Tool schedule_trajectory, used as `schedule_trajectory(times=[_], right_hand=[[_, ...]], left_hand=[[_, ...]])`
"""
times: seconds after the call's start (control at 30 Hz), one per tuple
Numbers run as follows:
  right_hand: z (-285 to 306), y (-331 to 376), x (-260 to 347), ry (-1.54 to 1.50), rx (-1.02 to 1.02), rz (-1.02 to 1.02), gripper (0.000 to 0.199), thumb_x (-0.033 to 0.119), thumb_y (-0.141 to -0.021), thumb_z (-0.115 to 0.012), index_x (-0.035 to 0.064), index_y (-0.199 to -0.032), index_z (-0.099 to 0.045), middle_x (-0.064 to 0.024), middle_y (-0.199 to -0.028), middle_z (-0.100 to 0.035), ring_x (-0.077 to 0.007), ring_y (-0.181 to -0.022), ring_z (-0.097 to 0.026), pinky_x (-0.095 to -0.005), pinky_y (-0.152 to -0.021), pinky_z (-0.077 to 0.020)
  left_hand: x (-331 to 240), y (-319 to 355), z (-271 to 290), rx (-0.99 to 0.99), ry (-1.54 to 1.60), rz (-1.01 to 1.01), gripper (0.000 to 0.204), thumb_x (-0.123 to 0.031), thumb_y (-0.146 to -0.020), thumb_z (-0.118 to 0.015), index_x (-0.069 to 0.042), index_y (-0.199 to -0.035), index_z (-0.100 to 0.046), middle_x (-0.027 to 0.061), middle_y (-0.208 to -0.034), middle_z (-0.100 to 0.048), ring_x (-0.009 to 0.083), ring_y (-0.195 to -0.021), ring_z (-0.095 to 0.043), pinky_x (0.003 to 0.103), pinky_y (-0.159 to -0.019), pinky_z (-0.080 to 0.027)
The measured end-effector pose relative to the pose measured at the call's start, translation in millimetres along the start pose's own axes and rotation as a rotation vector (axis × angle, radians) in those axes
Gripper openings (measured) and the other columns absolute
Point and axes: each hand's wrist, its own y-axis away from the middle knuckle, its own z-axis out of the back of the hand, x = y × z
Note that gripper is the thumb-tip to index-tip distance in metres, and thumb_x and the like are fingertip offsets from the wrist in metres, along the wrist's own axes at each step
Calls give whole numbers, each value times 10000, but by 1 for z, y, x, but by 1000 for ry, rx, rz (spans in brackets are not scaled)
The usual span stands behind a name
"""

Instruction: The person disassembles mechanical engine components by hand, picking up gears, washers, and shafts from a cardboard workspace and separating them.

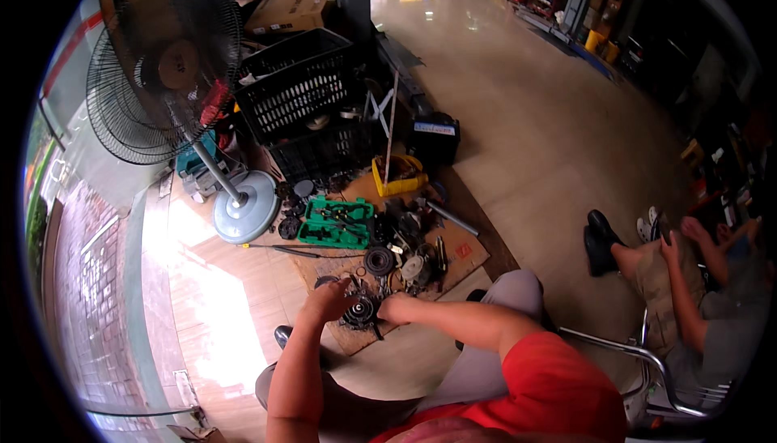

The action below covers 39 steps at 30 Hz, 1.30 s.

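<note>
Both hands (364, 304) on dark round part (359, 312)

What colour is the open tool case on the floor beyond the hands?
Green; the open plastic tool case shows best in the head view, beside the fan's round base.

Ahead of both hands, loose metal parts (405, 261) crowd the cardboard sheet (465, 253), backed by a green tool case (336, 224) and black crates (303, 91). The fan base (245, 206) blocks the far left; bare floor (526, 119) lies open to the right, up to a seated person's shoes (600, 240)
</note>
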Motion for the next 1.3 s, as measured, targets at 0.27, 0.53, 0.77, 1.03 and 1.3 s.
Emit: schedule_trajectory(times=[0.27,0.53,0.77,1.03,1.3], right_hand=[[-3,-5,-4,66,83,13,226,39,-685,-646,106,-901,-652,-121,-896,-671,-334,-891,-656,-466,-717,-516],[-19,-15,-11,79,90,42,172,71,-707,-628,93,-869,-681,-116,-892,-680,-316,-888,-663,-460,-688,-531],[-19,-12,-11,46,11,34,162,91,-709,-612,74,-843,-702,-126,-901,-689,-324,-865,-667,-451,-681,-540],[-31,-18,-16,75,-100,74,138,115,-714,-598,81,-797,-703,-119,-839,-690,-315,-812,-671,-432,-642,-544],[-19,-16,-6,57,-64,-15,143,145,-730,-593,77,-793,-702,-117,-849,-688,-316,-815,-670,-438,-643,-538]], left_hand=[[11,-5,-12,-12,-5,-36,598,-372,-828,-616,-84,-1330,-466,250,-1073,-627,380,-1022,-602,452,-867,-477],[4,-3,-8,-27,20,-33,587,-367,-815,-635,-60,-1295,-495,243,-1048,-637,386,-1009,-604,453,-855,-480],[-7,-1,-2,-29,38,-45,530,-340,-816,-631,-19,-1227,-538,209,-1102,-627,370,-1043,-588,438,-865,-475],[-6,-8,-8,-37,39,-74,542,-343,-811,-641,-26,-1238,-539,219,-1135,-616,369,-1072,-580,439,-887,-469],[7,-4,-16,-28,40,-53,584,-349,-808,-650,-46,-1289,-515,231,-1134,-614,375,-1071,-581,444,-894,-470]])
